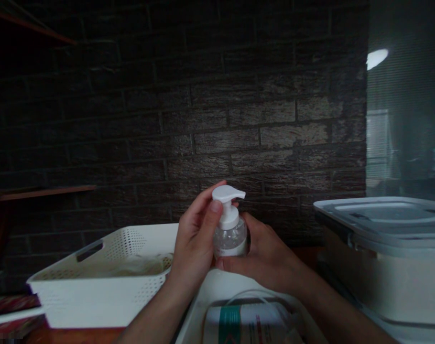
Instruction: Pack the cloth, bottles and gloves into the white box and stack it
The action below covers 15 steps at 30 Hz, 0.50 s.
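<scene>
Between my hands is a clear pump bottle [231,236] with a white pump head and a pale label, held upright. My left hand [199,229] grips the pump and neck, its thumb in front and fingers behind. My right hand [264,253] wraps the bottle's lower body, thumb across the front near the base. Below the bottle is a white bin [212,286], in which lies a white package [244,322] with a green band and printed text. A thin pale loop, perhaps a cord or handle, arches over the package.
On the left stands a white perforated basket [95,301] with pale items inside. A lidded storage box [386,272] stands on the right. Behind is a dark brick wall [221,95], with wooden shelves [41,192] at left and a glass panel [406,119] at right.
</scene>
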Each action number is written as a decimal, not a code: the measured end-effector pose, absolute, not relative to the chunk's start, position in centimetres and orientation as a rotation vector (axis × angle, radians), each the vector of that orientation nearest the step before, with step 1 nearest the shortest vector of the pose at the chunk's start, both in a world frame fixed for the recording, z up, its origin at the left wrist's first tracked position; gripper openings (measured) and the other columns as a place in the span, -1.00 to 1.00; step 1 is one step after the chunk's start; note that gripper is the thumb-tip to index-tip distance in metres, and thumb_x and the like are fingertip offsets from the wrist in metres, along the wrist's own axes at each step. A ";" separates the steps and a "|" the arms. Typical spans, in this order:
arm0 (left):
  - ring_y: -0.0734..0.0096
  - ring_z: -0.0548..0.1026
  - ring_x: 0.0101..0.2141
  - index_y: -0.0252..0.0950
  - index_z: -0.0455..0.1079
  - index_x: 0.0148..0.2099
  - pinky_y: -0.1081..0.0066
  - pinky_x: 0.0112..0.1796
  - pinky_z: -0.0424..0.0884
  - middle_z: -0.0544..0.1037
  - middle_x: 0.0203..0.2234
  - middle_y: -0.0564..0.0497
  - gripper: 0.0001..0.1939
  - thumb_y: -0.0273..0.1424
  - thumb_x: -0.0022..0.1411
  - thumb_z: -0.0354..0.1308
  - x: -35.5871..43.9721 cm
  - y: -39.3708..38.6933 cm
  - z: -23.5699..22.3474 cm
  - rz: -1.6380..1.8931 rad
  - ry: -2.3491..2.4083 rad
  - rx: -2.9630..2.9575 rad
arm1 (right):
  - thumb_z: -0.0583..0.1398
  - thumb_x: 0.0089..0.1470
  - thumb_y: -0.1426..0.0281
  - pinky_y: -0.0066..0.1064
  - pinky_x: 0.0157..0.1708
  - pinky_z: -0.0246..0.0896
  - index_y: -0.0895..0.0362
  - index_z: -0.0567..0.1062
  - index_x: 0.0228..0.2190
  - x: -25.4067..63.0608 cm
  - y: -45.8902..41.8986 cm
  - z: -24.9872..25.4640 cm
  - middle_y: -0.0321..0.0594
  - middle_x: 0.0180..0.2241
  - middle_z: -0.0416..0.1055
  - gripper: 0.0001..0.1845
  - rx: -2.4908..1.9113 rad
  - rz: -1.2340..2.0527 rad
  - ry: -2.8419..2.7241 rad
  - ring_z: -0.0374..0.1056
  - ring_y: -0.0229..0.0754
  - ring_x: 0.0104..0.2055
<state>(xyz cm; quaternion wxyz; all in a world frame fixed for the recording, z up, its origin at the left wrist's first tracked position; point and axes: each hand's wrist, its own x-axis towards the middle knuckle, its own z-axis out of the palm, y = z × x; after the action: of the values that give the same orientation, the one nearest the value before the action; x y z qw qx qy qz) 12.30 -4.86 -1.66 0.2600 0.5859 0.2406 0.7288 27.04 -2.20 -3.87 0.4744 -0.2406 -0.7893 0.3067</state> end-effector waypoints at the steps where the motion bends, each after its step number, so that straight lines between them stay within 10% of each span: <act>1: 0.28 0.63 -0.09 -0.11 0.50 0.23 0.44 -0.11 0.52 0.69 -0.07 -0.03 -0.58 -0.13 0.41 0.25 12.1 -4.8 -1.7 1.954 0.647 1.600 | 0.52 -0.15 0.31 -0.23 -0.15 0.42 0.06 0.53 -0.01 27.1 -2.2 -3.8 -0.21 -0.08 0.61 -0.37 -0.593 0.758 -1.940 0.53 -0.01 -0.08; 15: 0.34 0.67 -0.24 -0.29 0.60 0.03 0.46 -0.25 0.62 0.70 -0.10 -0.10 -0.64 -0.24 0.24 0.41 11.7 -3.4 -1.3 1.851 0.623 1.318 | 0.51 -0.09 0.05 -0.35 -0.30 0.35 0.05 0.60 -0.11 27.2 -2.7 -3.2 -0.31 -0.23 0.64 -0.44 -0.622 0.759 -1.990 0.54 -0.12 -0.26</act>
<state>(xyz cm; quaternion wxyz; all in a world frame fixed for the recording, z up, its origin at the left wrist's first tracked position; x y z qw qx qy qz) 11.72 -3.44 -1.28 0.3829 0.5167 0.2443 0.7257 27.18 -2.71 -3.16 0.4451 -0.2509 -0.8032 0.3063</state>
